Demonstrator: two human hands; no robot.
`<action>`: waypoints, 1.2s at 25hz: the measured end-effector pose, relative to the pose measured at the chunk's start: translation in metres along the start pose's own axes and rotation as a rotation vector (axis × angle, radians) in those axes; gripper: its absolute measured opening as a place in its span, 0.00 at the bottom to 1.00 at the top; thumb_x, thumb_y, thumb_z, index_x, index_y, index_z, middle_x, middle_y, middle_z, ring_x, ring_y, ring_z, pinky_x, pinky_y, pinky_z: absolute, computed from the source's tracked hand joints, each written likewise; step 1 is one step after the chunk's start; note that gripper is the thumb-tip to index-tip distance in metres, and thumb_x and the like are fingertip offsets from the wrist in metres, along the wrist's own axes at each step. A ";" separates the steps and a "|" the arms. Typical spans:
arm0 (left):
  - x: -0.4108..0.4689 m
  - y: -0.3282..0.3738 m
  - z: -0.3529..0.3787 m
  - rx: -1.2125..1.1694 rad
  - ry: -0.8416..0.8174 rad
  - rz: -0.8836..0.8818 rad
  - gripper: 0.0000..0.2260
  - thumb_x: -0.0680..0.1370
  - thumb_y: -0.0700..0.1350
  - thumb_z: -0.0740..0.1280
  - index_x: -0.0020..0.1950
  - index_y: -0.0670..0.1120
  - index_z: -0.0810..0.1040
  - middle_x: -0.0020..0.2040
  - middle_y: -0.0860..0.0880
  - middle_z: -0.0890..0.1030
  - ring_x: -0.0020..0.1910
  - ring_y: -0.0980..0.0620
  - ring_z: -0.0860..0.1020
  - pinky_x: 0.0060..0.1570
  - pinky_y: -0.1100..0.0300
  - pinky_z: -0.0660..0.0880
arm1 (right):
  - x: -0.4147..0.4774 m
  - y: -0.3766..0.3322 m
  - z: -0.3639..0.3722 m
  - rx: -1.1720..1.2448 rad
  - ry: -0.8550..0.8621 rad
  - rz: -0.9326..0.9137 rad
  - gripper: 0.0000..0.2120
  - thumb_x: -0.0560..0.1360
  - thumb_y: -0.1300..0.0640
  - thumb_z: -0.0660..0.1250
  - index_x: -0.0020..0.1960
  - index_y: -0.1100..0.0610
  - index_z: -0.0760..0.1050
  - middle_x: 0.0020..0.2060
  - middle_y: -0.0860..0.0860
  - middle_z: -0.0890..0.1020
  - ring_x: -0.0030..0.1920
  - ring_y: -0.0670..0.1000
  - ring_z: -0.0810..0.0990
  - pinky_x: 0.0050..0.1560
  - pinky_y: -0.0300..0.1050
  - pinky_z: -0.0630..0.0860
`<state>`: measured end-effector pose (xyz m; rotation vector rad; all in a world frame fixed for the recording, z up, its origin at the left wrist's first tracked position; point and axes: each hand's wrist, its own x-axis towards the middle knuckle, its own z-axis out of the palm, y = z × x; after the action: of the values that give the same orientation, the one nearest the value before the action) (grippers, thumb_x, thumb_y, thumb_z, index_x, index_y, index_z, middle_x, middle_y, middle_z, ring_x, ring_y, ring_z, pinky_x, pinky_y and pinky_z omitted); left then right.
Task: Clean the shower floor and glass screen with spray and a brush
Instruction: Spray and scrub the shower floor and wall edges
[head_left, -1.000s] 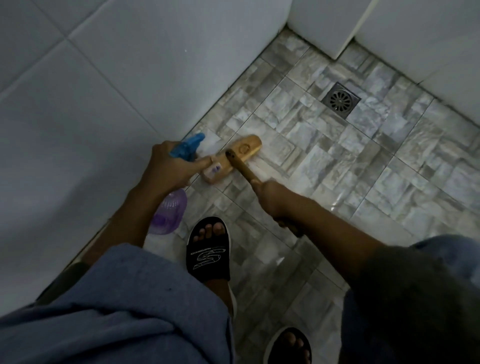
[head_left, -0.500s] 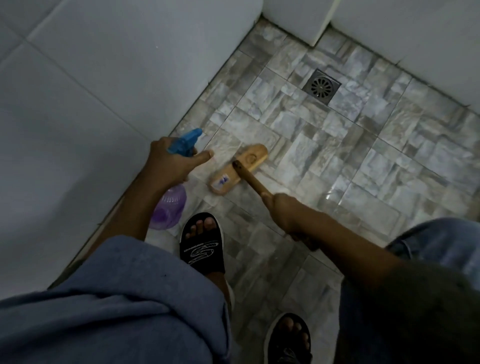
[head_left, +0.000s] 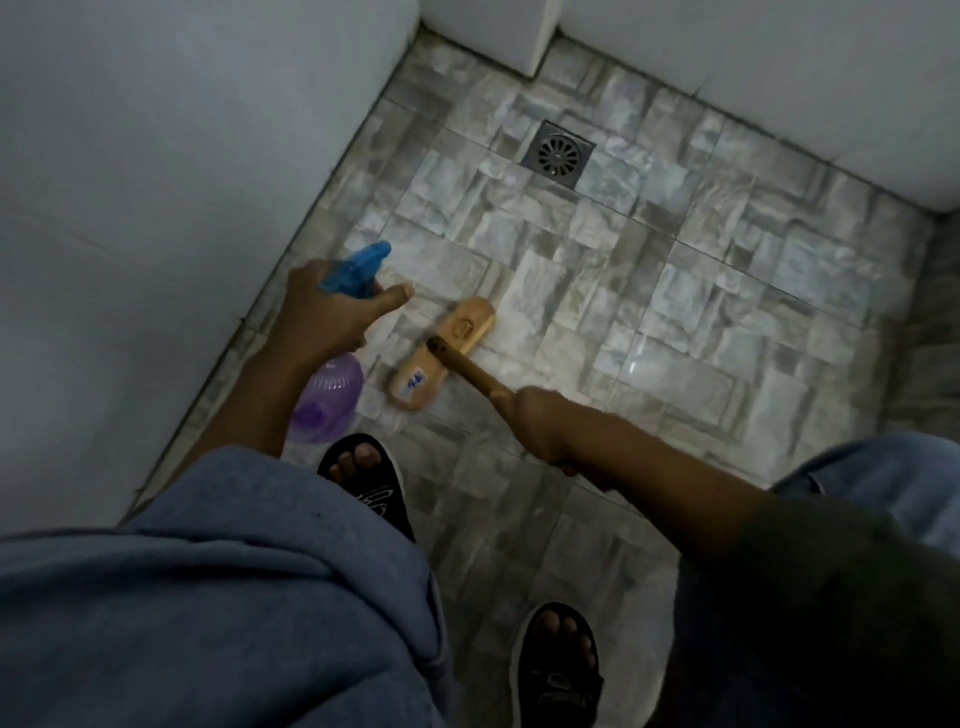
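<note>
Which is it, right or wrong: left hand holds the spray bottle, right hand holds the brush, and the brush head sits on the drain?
Wrong in one respect. The head view shows the brush head on bare tiles, apart from the drain. The left hand does hold the spray bottle, the right hand the brush.

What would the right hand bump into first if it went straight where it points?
Probably the brush head; the right hand points along the handle toward it, though depth is unclear.
</note>
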<state>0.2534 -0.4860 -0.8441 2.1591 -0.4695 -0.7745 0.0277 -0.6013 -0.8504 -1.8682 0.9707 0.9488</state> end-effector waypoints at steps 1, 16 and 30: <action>0.001 0.002 0.004 0.007 -0.018 0.012 0.16 0.70 0.54 0.79 0.40 0.42 0.80 0.31 0.47 0.79 0.24 0.55 0.76 0.24 0.64 0.73 | -0.013 0.020 0.002 -0.026 -0.013 0.037 0.30 0.83 0.35 0.44 0.64 0.56 0.70 0.55 0.58 0.79 0.41 0.54 0.79 0.38 0.46 0.78; 0.010 0.040 0.070 0.205 -0.236 0.237 0.15 0.70 0.53 0.79 0.43 0.43 0.81 0.37 0.47 0.82 0.31 0.55 0.79 0.33 0.63 0.77 | -0.064 0.089 0.006 0.318 0.061 0.278 0.26 0.84 0.37 0.46 0.60 0.57 0.68 0.43 0.54 0.76 0.37 0.53 0.76 0.29 0.43 0.72; 0.029 0.036 0.102 0.227 -0.293 0.334 0.21 0.69 0.54 0.79 0.32 0.41 0.74 0.27 0.47 0.75 0.24 0.56 0.72 0.27 0.65 0.69 | -0.009 0.044 0.038 1.266 0.327 0.208 0.20 0.85 0.40 0.47 0.49 0.55 0.65 0.29 0.56 0.75 0.23 0.52 0.75 0.27 0.50 0.78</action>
<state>0.2050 -0.5802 -0.8787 2.0973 -1.0853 -0.8825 -0.0235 -0.5814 -0.8710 -0.8285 1.4870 -0.0071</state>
